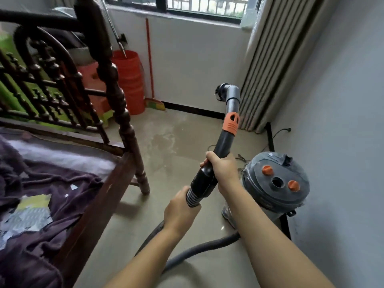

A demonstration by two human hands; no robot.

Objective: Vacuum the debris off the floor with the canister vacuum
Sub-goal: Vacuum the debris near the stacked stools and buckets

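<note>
The grey canister vacuum (276,181), with two orange knobs on its lid, stands on the floor by the right wall. Its ribbed grey hose (199,249) loops across the floor up to a black wand handle (204,179). My left hand (179,210) grips the hose end just below the handle. My right hand (223,168) grips the black handle higher up. The wand (229,121) has an orange collar and points up and away, its round brush nozzle (221,92) raised in the air in front of the white wall. No debris on the floor is clearly visible.
A dark wooden bed (122,113) with a purple blanket (41,204) and paper scraps fills the left. An orange bucket (129,80), a broom (150,65) and a pink stool stand by the far wall. Grey curtains (276,63) hang right. Bare beige floor (166,142) lies between.
</note>
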